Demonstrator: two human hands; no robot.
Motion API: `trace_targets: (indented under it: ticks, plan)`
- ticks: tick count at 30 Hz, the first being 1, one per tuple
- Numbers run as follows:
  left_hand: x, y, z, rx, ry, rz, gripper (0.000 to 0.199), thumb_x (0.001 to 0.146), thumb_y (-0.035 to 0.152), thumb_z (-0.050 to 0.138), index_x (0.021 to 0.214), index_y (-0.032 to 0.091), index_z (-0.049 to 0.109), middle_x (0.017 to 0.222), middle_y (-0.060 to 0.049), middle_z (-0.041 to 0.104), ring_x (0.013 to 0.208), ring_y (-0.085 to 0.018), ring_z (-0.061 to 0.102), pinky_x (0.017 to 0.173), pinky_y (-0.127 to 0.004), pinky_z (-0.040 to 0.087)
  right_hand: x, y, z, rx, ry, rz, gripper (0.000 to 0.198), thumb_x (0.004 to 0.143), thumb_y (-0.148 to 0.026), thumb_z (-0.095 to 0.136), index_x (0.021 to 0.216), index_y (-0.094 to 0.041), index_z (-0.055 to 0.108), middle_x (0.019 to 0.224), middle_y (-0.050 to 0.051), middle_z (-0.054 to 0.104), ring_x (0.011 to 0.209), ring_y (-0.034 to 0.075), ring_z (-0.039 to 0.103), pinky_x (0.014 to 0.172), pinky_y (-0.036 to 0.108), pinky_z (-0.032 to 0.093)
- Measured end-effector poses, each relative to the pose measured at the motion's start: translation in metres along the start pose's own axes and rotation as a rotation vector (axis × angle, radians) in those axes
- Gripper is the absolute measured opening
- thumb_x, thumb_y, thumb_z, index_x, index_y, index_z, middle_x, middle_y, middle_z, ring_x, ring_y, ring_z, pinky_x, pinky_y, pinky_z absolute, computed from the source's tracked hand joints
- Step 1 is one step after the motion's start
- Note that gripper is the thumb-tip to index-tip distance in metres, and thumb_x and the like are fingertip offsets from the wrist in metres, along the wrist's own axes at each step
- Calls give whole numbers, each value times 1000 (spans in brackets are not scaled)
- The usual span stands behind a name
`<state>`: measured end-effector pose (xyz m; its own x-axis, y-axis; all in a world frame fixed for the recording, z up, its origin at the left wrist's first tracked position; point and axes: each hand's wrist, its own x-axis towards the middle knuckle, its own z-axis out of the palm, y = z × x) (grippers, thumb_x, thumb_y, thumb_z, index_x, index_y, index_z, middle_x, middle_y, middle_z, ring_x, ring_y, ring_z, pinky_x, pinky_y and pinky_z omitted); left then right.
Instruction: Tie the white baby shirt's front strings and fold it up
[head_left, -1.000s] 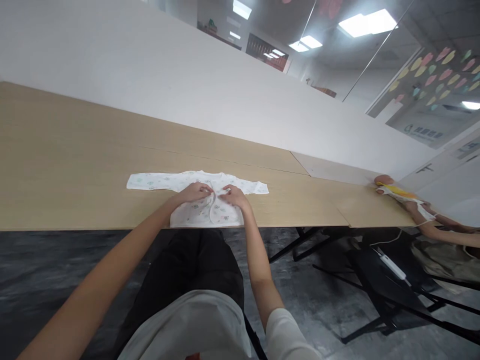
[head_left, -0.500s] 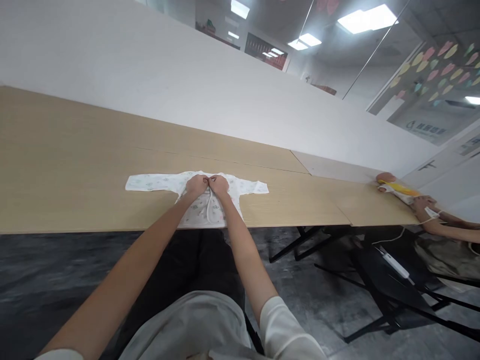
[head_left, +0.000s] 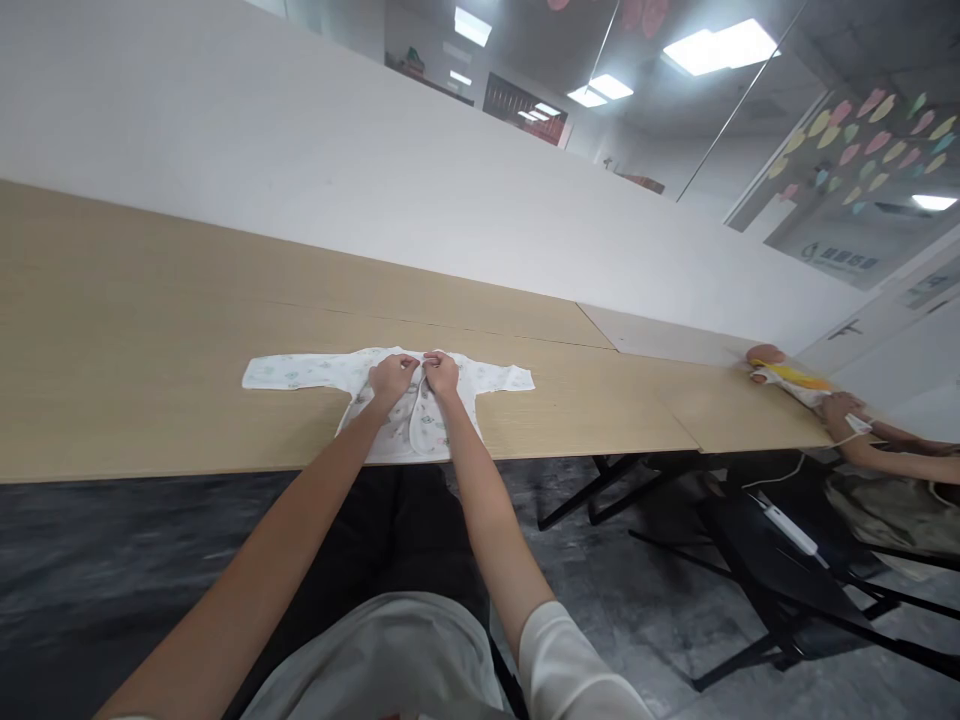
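Observation:
A small white baby shirt with a sparse print lies face up on the table, its sleeves spread to both sides and its hem near the front edge. Its front opening runs down the middle with a pale edging. My left hand is closed in a pinch on the shirt's front near the neckline. Just right of it, my right hand pinches the other side of the opening. A narrow gap parts the two hands. The fingertips cover whatever small part of the cloth they grip.
The long wooden table runs along a white wall. At its far right end another person's hands hold a doll-like figure with yellow on it. Black folding chairs stand below on the right, one bearing a white power strip.
My hands were together at the neckline; now they are slightly apart. The shirt's front opening looks a little wider below them, and the view has shifted slightly.

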<state>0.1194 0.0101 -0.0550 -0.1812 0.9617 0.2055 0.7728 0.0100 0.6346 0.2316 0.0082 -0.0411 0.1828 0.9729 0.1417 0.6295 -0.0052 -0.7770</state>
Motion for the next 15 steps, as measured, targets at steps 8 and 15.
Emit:
trace_targets:
  ticks: [8,15]
  plan:
    - [-1,2,0,31,-21,16,40,90,39,48,108,20,78,112,-12,75,105,-29,67,89,-37,43,5,5,2,152,6,44,34,82,-16,59,114,-18,70,97,2,78,92,12,72,87,19,51]
    - [-3,4,-2,48,-30,27,34,89,35,49,98,22,79,107,-9,77,101,-27,67,86,-35,43,3,4,0,112,0,34,37,83,-16,54,116,-18,69,93,2,77,88,13,71,85,20,51]
